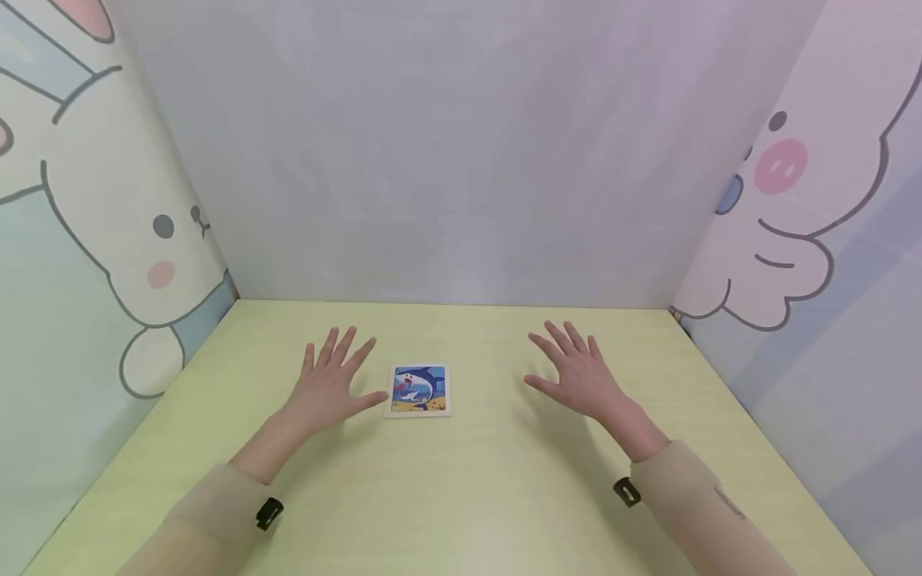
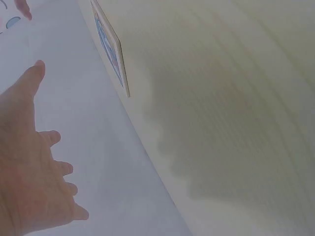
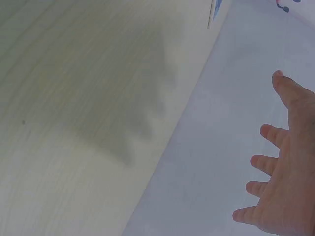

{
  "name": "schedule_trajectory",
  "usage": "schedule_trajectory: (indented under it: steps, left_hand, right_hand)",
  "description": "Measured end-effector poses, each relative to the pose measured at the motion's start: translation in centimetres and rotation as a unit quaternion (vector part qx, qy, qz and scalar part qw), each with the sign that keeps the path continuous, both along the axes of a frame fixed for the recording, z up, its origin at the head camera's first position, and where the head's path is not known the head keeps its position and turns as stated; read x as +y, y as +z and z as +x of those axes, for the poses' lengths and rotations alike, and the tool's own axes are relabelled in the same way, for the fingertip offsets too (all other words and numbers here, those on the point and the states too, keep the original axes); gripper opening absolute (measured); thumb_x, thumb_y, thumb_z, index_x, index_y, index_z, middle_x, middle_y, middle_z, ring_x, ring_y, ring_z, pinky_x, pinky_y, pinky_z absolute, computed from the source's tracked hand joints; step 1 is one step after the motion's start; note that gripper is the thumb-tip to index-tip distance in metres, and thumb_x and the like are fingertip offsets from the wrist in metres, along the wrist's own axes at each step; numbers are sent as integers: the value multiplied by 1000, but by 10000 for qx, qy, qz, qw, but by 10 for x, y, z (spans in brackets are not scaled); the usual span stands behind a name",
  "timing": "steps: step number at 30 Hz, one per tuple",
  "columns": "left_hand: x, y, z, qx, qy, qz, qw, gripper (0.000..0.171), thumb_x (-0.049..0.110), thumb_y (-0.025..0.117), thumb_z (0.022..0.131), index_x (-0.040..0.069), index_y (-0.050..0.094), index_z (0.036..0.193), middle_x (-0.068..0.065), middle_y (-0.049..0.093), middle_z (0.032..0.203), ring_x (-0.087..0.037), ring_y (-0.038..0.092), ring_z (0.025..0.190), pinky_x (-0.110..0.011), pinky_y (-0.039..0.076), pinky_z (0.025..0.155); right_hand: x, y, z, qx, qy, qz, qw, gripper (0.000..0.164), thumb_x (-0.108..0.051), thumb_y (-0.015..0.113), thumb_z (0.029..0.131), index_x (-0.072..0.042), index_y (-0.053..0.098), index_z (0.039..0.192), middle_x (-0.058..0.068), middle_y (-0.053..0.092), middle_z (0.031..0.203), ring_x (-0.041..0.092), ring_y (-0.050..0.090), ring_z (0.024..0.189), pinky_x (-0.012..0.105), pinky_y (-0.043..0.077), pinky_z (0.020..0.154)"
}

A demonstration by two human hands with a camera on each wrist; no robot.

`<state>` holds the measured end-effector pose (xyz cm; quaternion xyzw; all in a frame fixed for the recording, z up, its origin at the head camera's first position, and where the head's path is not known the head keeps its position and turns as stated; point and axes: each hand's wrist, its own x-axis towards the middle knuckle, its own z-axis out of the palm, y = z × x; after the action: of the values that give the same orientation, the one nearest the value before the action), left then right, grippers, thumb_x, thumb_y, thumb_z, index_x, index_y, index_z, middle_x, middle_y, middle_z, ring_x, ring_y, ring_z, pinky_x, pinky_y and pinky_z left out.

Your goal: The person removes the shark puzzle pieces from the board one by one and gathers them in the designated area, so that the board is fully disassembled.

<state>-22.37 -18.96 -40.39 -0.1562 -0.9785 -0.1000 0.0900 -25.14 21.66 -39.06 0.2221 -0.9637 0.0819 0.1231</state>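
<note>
A small square picture puzzle (image 1: 420, 390) with a pale frame lies flat on the table; its picture shows a dark blue shark over yellow sand. Just left of it my left hand (image 1: 327, 390) hovers above the table with fingers spread, the thumb tip close to the frame's left edge in the head view. To the right of the picture, farther away, my right hand (image 1: 579, 374) is also raised with its fingers spread, holding nothing. The left wrist view shows the framed picture (image 2: 110, 46) from a low angle beyond the left palm. Only a corner of it (image 3: 211, 14) enters the right wrist view.
The pale yellow wooden table (image 1: 461, 496) reaches back to a plain grey-white wall (image 1: 446, 160). Side panels carry a cartoon rabbit (image 1: 108, 200) at left and a pink-snouted cartoon animal (image 1: 814, 184) at right. Both sleeves have a dark buckle (image 1: 270, 514) near the cuff.
</note>
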Motion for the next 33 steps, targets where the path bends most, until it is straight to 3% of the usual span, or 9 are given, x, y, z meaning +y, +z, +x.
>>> schedule_trajectory:
  steps: [8, 15, 23, 33]
  left_hand:
    - [9, -1, -15, -62, -333, 145, 9993, 95, 63, 64, 77, 16, 25, 150, -18, 10, 157, -39, 0, 144, -64, 0, 110]
    - [13, -6, -26, -99, -786, 285, 9965, 99, 58, 71, 74, 14, 24, 151, -18, 12, 157, -40, 8, 143, -63, 8, 111]
    - [16, -19, -41, -328, -1058, 344, 9932, 102, 52, 76, 71, 13, 25, 150, -19, 20, 155, -40, 16, 142, -59, 17, 111]
    - [24, -28, -52, -1282, -1530, 680, 9775, 94, 39, 80, 73, 13, 30, 148, -16, 23, 154, -40, 24, 139, -60, 24, 108]
  right_hand:
    - [-30, 14, -19, -105, 477, -302, 9984, 72, -51, 61, 87, -15, 38, 145, 16, 28, 153, 39, 21, 141, 58, 23, 110]
    - [-64, 15, -33, -571, 616, -373, 9958, 76, -50, 65, 85, -18, 35, 146, 13, 29, 153, 38, 23, 140, 57, 31, 106]
    - [-97, -1, -50, -1458, 577, -799, 9844, 83, -43, 75, 78, -22, 33, 147, 10, 30, 153, 34, 28, 139, 56, 33, 106]
    - [-121, -27, -67, -2086, 760, -973, 9702, 81, -37, 79, 76, -18, 39, 144, 10, 43, 145, 29, 38, 134, 46, 32, 109]
